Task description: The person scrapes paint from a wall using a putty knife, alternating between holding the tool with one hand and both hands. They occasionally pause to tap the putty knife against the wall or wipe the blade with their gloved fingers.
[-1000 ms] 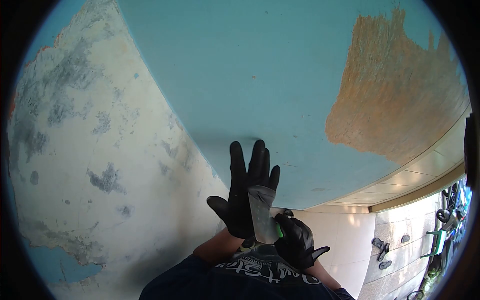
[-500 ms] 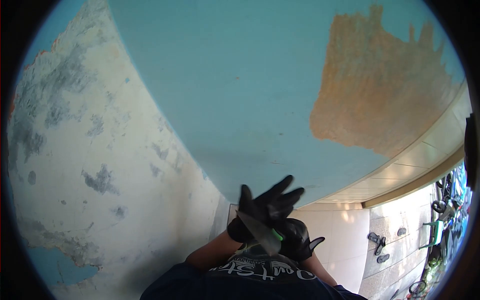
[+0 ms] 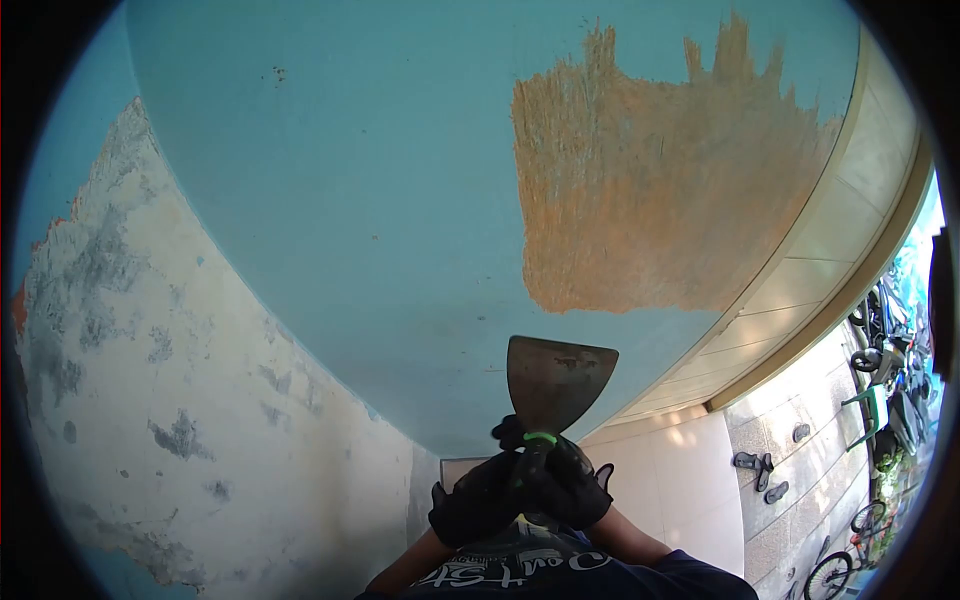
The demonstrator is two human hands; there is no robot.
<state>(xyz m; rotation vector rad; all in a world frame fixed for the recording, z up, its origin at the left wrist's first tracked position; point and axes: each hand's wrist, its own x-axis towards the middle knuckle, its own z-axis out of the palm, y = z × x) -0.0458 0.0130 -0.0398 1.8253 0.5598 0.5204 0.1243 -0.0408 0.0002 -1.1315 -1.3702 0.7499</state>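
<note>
A broad-bladed scraper (image 3: 562,380) points up and away from me, its wide metal blade spotted with brown marks. A bright green ring shows where the blade meets the handle. My right hand (image 3: 568,488), in a black glove, is closed around the handle. My left hand (image 3: 475,500), gloved the same way, presses against the handle from the left with its fingers curled; most of them are hidden. Behind the blade is a blue painted wall (image 3: 400,260) with a large bare brownish-orange patch (image 3: 660,200). The blade looks apart from that patch.
At left stands an adjoining wall (image 3: 230,380) of worn white and grey plaster. A tiled ledge (image 3: 800,290) curves along the right. Beyond lie a pale floor (image 3: 670,480), dark sandals (image 3: 752,463), a green stool (image 3: 868,415), a bicycle (image 3: 830,575) and parked motorbikes (image 3: 885,350).
My left hand, spread open before, has come down to the scraper's handle. The scraper has swung from pointing down toward me to blade up. The view has shifted toward the right.
</note>
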